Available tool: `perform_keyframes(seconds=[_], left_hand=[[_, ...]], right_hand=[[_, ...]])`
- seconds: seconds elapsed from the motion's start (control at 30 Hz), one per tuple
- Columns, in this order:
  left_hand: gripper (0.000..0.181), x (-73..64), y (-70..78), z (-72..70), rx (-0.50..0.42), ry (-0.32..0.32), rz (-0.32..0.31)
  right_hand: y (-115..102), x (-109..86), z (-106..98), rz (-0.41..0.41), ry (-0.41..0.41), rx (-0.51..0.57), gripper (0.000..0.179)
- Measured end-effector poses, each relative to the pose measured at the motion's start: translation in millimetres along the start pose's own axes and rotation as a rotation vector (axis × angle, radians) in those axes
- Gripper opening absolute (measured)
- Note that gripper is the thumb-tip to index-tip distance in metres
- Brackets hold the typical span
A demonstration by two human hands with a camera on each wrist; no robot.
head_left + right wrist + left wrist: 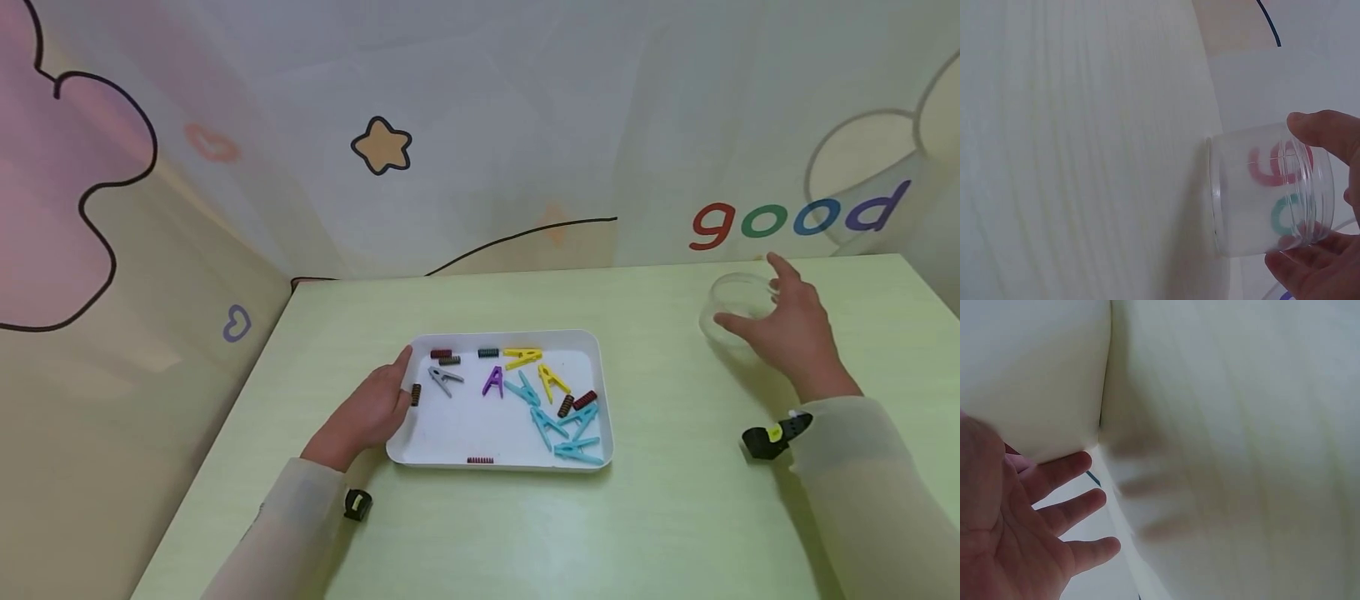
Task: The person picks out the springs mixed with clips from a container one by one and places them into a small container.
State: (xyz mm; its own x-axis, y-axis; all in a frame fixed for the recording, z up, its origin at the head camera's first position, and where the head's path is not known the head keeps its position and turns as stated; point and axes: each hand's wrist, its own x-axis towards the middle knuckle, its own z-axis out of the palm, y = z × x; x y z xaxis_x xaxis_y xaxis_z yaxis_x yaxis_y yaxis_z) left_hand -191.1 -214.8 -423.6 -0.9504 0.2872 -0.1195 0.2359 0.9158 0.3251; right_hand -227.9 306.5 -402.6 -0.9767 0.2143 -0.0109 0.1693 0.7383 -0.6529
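Head view, tray: we see a white tray point(450, 429) near the middle of the pale counter point(480, 533), with clips point(493, 382) and springs point(488, 352) lying in it.
Clips: we count four light blue and two yellow toward the right, a purple one near the middle and a grey one on the left.
Springs: we count seven, red, brown or green; one red spring lies along the near wall.
Left hand: the left hand point(369, 406) grips the tray's left wall, thumb point(401, 406) over the rim.
Right hand: well apart from the left, the right hand point(798, 329) holds a clear jar point(723, 300) near the counter's far edge, below the letters point(798, 218) "good" on the backdrop point(510, 167).
Left wrist view, fingers: we see three fingers point(1079, 507) straight and spread beside the tray; part of the grip is hidden.
Right wrist view, jar: thumb and fingers clamp opposite sides of its mouth, and red and green letters show through it; we cannot tell whether its base touches the counter.
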Motion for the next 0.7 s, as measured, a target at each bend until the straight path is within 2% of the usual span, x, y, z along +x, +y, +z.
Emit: perform_keyframes(seconds=[0.43, 0.7], left_hand=[[0.061, 5.5, 1.9, -2.2, -0.003, -0.019, -0.017], [0.061, 8.9, 3.0, -3.6, -0.009, -0.029, -0.031]], right_hand=[[-4, -9.8, 0, -0.061, -0.005, -0.017, 0.114], [-6, -16.6, -2, -0.073, -0.035, -0.083, 0.113]])
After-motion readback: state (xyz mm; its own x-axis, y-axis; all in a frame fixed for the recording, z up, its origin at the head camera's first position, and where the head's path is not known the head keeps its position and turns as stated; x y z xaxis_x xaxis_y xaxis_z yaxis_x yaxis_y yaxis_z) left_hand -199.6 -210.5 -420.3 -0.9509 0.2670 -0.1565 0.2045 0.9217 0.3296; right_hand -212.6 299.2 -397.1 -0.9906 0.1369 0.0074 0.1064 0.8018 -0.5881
